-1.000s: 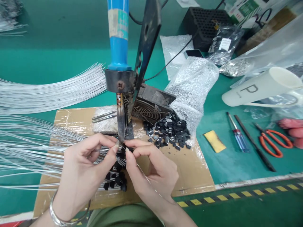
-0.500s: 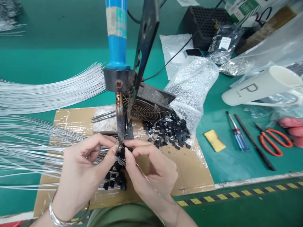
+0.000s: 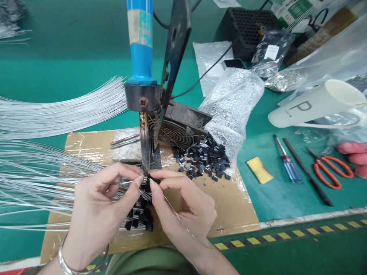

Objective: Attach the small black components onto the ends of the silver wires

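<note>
Head view: left hand (image 3: pixel 100 206) pinches wire (image 3: pixel 122 182), right hand (image 3: pixel 183 208) pinches black component (image 3: pixel 155 179); hold joint steady under soldering iron tip (image 3: pixel 145 168), fingertips clear.

We read one clear mark: a large dark letter "P" on the side of the white tube (image 3: pixel 315 105) lying far right of the right hand (image 3: pixel 183 210), up and away from it.

The carton (image 3: pixel 298 13), at the far upper right beyond that hand, carries a green panel with white print; we cannot make out the characters.

The white label on the dark foil bag (image 3: pixel 271 53), up and right of that hand, is too small to read.

The pale sticker on the blue handle (image 3: pixel 140 34), straight above both hands, shows faint marks, illegible.
</note>
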Demonstrator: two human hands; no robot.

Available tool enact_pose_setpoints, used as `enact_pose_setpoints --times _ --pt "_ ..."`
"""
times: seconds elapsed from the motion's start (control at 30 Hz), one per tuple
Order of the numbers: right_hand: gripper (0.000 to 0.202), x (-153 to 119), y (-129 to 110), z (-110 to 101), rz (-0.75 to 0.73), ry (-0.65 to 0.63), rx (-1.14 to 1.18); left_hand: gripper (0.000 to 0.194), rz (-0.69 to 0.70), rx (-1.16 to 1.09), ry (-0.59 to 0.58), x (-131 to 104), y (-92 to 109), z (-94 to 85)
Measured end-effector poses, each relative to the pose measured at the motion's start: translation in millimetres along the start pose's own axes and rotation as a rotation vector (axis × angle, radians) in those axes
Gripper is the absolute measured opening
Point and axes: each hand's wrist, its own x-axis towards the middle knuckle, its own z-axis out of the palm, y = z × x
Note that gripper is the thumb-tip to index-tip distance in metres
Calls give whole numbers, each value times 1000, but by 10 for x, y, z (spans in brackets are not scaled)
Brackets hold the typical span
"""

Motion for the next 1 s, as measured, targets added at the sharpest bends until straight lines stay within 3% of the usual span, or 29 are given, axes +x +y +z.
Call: enact_pose_setpoints --times 0.4,0.53,0.63,0.73,0.8,0.87,0.93,1.0 --pt "18 -36 36 -34 101 -27 59 10 2 33 -39 26 -76 -8" --pt "7 -24 131 -214 220 171 -21 9 96 205 -31 -1 -140 -65" --pt "32 -12 260 -440 228 298 8 8 209 317 1 -74 -166 -157" --pt "42 -26 408 -651 273 403 125 16 247 401 90 -99 -202 -315" --pt "46 -43 494 -740 305 481 163 15 304 497 190 13 -276 -465" --pt "49 -56 557 -779 331 519 184 15 399 704 302 272 -406 -639" --pt "50 -62 594 -779 340 513 190 29 378 935 231 649 -571 -807" --pt "51 -63 611 -763 334 491 182 37 362 972 183 1062 -737 -935"
